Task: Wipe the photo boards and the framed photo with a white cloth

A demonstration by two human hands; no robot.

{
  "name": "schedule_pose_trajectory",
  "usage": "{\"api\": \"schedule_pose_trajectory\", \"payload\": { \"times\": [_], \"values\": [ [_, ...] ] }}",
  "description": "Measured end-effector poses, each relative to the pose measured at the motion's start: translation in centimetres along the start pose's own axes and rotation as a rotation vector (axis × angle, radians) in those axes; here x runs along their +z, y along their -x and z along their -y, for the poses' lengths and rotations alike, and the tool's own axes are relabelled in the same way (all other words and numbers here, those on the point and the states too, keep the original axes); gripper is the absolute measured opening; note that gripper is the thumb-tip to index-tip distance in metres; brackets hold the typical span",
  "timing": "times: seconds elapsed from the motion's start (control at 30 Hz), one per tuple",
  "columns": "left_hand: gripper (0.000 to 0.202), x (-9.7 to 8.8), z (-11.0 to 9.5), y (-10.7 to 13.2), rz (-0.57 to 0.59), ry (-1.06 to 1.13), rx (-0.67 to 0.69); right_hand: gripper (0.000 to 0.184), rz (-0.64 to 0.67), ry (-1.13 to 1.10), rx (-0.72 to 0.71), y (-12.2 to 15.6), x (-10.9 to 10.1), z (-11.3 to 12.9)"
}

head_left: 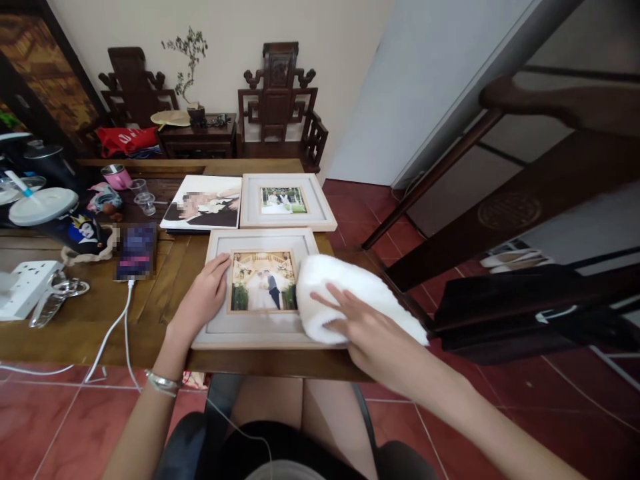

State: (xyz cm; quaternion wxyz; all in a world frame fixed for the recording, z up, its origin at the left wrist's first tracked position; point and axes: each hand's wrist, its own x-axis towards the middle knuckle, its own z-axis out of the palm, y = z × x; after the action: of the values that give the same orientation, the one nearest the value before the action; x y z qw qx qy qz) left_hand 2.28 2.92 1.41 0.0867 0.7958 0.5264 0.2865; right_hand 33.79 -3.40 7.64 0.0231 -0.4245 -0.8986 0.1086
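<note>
A light wooden picture frame (260,337) with a wedding photo in its middle lies flat near the table's front edge. My left hand (207,290) holds it at the left side, with closed fingers resting over the border beside the photo. My right hand (363,327) grips a fluffy white towel (370,283), fingers partly spread over its top. The towel covers the right part of the frame and hangs past its right edge. Behind lie a second framed wedding photo (285,200) and a photo album (205,200) with a picture on its cover.
To the left on the wooden table (165,307) are a phone (135,250) on a white cable, a power strip (30,287), a dark tumbler (83,227) with a straw, a pink mug (116,177) and small clear cups. A dark wooden chair (460,200) stands at the right.
</note>
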Motion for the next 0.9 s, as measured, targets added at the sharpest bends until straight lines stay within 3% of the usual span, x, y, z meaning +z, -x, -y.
{"api": "schedule_pose_trajectory", "payload": {
  "times": [0.17,0.27,0.4,0.57,0.67,0.77,0.9],
  "values": [
    [0.042,-0.1,-0.1,-0.1,0.022,0.007,-0.004,0.058,-0.089,0.107,0.067,-5.8,-0.2,-2.9],
    [0.042,-0.2,-0.3,-0.1,0.018,0.011,-0.03,0.057,-0.102,0.177,0.055,-7.8,-0.3,-3.8],
    [0.043,-0.2,-0.6,-0.1,0.028,0.002,-0.043,0.054,-0.076,0.218,-0.011,-6.2,0.1,-2.8],
    [0.044,-0.2,-0.8,0.0,0.055,-0.021,-0.054,0.052,0.019,0.081,-0.074,0.4,0.4,0.3],
    [0.045,-0.2,-0.9,-0.1,0.072,-0.027,-0.054,0.057,0.07,-0.009,-0.083,2.7,-0.4,1.6],
    [0.046,-0.3,-0.9,-0.2,0.081,-0.028,-0.039,0.062,0.083,-0.003,-0.045,1.4,-1.5,1.4],
    [0.045,-0.3,-0.5,-0.2,0.062,-0.009,-0.008,0.06,0.002,0.188,-0.016,-4.7,-1.9,-1.1]
  ]
}}
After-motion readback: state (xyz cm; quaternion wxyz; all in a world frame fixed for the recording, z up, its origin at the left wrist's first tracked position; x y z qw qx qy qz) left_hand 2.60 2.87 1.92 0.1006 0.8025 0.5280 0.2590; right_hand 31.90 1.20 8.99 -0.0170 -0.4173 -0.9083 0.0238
